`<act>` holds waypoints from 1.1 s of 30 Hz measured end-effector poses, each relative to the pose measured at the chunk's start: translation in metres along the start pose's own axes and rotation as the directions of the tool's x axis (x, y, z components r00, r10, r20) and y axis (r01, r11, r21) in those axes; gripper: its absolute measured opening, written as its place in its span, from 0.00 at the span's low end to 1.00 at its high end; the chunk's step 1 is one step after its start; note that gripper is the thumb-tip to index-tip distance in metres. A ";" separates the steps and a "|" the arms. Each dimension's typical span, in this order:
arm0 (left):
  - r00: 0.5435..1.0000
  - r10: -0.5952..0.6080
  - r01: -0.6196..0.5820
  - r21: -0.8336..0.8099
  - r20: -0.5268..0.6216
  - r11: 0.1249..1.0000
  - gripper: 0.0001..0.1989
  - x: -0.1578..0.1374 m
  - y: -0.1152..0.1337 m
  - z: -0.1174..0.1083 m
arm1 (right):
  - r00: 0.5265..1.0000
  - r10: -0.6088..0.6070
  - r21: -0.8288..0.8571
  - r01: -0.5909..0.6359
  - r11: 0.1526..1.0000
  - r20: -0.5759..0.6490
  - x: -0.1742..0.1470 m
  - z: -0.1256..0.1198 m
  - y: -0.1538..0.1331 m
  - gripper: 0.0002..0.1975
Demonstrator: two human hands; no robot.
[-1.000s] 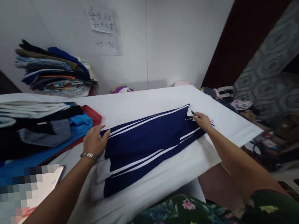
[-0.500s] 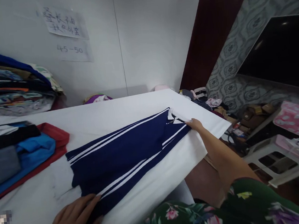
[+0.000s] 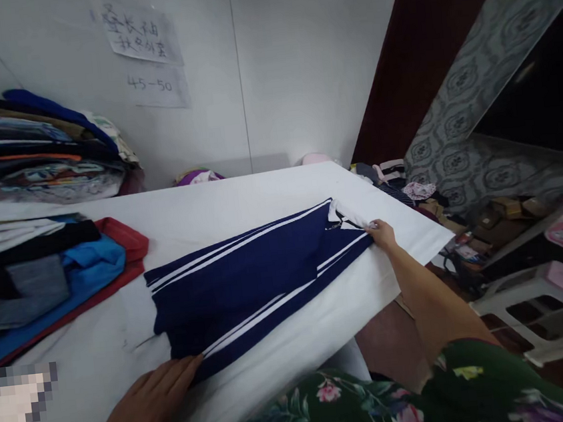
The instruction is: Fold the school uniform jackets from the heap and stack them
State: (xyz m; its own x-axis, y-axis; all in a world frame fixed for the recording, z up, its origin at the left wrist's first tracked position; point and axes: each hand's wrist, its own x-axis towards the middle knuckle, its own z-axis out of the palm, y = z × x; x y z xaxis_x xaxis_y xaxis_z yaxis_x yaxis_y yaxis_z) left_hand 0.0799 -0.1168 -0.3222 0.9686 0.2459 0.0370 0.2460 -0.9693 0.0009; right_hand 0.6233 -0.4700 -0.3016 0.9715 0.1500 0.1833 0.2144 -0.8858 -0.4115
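Observation:
A navy shirt (image 3: 247, 268) with white stripes and a white collar lies lengthwise on the white-covered table (image 3: 269, 189). Its near side is folded inward along the length, with the collar at the far right. At the hem, my left hand (image 3: 154, 392) rests palm down, fingers pressed together and closed on the near corner; the thumb is hidden. My right hand (image 3: 382, 232) pinches the shoulder edge beside the collar, arm stretched out.
Folded clothes (image 3: 80, 259) are piled on the table's left, with a taller clothes stack (image 3: 43, 149) behind. Handwritten paper signs (image 3: 142, 34) hang on the wall. A white plastic stool (image 3: 543, 304) and cardboard boxes (image 3: 504, 221) stand right of the table.
The near edge of the shirt by the hem now lies narrower and flatter. My left hand's fingers have drawn together there. My right hand keeps its hold at the shoulder; the view has shifted slightly.

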 end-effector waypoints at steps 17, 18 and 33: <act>0.992 0.088 -0.094 -0.067 -0.088 0.993 0.33 -0.014 0.033 -0.033 | 0.390 -0.906 0.289 0.859 0.422 0.164 -0.141 0.021 -0.183 0.27; 0.994 0.086 -0.092 -0.091 -0.072 0.992 0.34 -0.017 0.034 -0.034 | 0.312 -0.922 0.286 0.884 0.370 0.229 -0.155 0.027 -0.190 0.27; 0.697 -0.707 0.429 -0.722 -0.118 0.543 0.17 0.009 -0.014 -0.052 | 0.162 -0.921 0.318 0.905 0.282 0.356 -0.217 0.032 -0.240 0.29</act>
State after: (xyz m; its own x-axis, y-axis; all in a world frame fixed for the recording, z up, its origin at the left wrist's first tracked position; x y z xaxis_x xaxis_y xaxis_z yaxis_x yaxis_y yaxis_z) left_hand 0.0830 -0.1015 -0.2703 0.4970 0.8559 0.1432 0.5229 -0.4271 0.7377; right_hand 0.3644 -0.2756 -0.2707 -0.0044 0.9958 0.0910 0.9720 0.0257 -0.2338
